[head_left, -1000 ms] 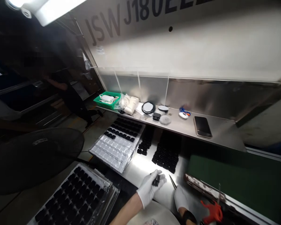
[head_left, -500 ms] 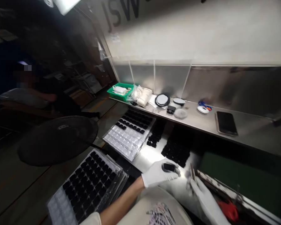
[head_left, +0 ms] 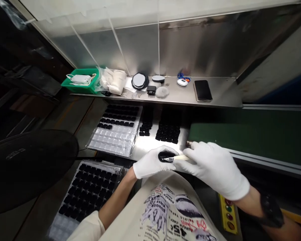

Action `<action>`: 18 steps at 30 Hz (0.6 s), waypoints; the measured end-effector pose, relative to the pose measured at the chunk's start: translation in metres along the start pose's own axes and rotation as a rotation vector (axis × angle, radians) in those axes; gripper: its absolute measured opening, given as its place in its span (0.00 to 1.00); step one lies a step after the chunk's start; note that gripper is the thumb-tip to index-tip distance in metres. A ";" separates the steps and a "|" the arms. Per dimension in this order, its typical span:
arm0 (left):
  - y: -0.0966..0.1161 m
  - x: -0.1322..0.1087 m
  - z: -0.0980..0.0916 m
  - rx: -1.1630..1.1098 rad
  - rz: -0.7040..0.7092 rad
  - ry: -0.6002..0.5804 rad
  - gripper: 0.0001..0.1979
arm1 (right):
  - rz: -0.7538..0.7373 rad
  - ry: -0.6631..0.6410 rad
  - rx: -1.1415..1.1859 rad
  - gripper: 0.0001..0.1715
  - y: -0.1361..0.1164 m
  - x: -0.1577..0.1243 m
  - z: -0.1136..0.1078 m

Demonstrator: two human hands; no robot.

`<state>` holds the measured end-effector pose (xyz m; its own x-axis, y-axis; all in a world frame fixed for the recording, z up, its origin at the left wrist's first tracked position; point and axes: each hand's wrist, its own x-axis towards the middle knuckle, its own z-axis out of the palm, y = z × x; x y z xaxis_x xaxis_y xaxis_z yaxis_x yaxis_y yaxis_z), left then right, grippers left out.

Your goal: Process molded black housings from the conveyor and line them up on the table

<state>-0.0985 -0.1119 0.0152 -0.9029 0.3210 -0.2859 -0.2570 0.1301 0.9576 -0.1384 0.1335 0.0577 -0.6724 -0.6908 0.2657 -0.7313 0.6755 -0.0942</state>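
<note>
My left hand, in a white glove, is closed round a small black plastic part in front of my body. In my gloved right hand is a craft knife with a pale handle. Its metal blade points left and lies over the black part; whether it touches cannot be made out. Just beyond my hands, several rows of similar black parts lie on the metal table. A smaller group of black parts lies to their left.
Two clear-plastic trays hold black parts: the far tray and the near tray. A shelf carries a green basket and a phone. A green conveyor belt runs at right. A yellow button box hangs below.
My right hand has come up and left, bringing the knife to the black part in my left hand. The view has turned right and down.
</note>
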 end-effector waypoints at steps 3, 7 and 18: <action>0.000 0.000 0.000 0.012 -0.020 -0.087 0.25 | -0.104 0.017 -0.064 0.28 -0.002 0.006 -0.009; -0.004 0.000 0.002 -0.013 -0.038 -0.153 0.24 | -0.178 -0.005 -0.068 0.25 -0.002 0.011 -0.019; -0.009 0.002 0.006 -0.042 -0.059 -0.204 0.26 | -0.185 0.008 -0.101 0.28 -0.002 0.008 -0.023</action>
<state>-0.0964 -0.1067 0.0061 -0.7986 0.4973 -0.3389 -0.3256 0.1164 0.9383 -0.1394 0.1326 0.0825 -0.5263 -0.8038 0.2773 -0.8268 0.5599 0.0538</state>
